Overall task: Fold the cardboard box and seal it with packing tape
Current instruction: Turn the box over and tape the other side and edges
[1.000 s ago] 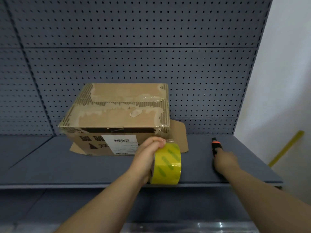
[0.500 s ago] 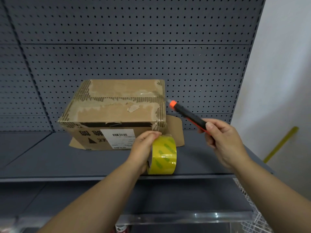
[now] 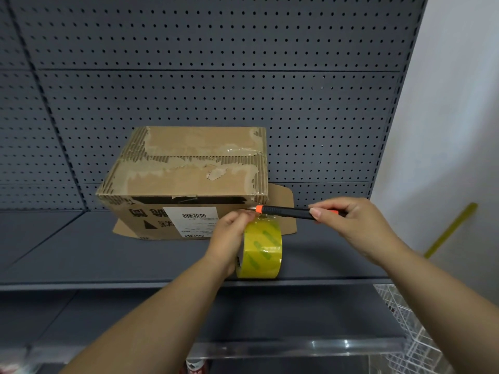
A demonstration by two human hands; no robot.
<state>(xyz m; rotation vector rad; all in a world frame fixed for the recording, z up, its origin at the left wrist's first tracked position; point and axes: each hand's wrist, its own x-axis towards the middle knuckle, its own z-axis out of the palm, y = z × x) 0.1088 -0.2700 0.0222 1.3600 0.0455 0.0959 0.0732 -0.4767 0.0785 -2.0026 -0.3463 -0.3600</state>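
Centre frame: left hand (image 3: 229,236) wrapped around yellow packing tape roll (image 3: 261,251) standing on grey shelf (image 3: 108,255). Right hand (image 3: 359,225) closed on orange-tipped utility knife (image 3: 286,211), tip at roll's top. Behind, touching neither: closed cardboard box (image 3: 189,179).

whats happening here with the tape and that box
A person is working at a grey shelf on a worn cardboard box whose top flaps are folded shut. The left hand steadies a yellow roll of packing tape standing on edge in front of the box. The right hand holds an orange-tipped utility knife with its tip right at the top of the roll, by the left fingertips. No fresh tape is visible across the box's top seam.
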